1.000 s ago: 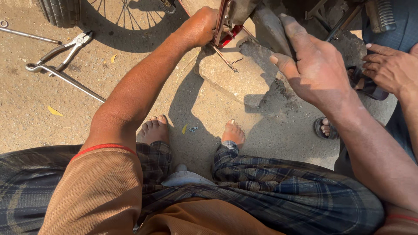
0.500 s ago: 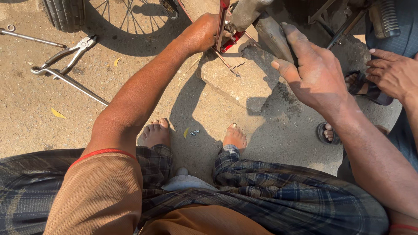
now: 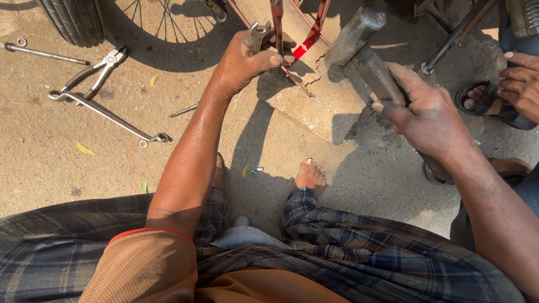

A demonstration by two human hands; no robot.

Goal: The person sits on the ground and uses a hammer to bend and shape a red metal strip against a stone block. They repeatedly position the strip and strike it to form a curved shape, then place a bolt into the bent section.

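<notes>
Ground of packed sand fills the head view, with a paler concrete slab (image 3: 314, 106) lying just ahead of the person's bare toes, its near edge ragged and cracked. Open room lies to the left, where pliers (image 3: 95, 72) and a long spanner (image 3: 106, 115) rest well apart from the hands; a tyre (image 3: 70, 19) and spoked wheel close off the top edge. To the right the space is tighter (another person's hand (image 3: 519, 81) and a sandalled foot sit just beside the working area).

The left hand (image 3: 241, 62) is closed, fingers wrapped together around a small metal wrench (image 3: 259, 35) whose head sticks up above the knuckles; the thumb presses near a red frame tube (image 3: 310, 35) that comes down to the slab's edge. Whether the wrench bites on a nut cannot be told.

The right hand (image 3: 429, 120) is clamped on the handle of a hammer (image 3: 359, 42), fingers curled tight around the shaft, the heavy grey head raised above the slab and tilted toward the red tube, apart from it.
</notes>
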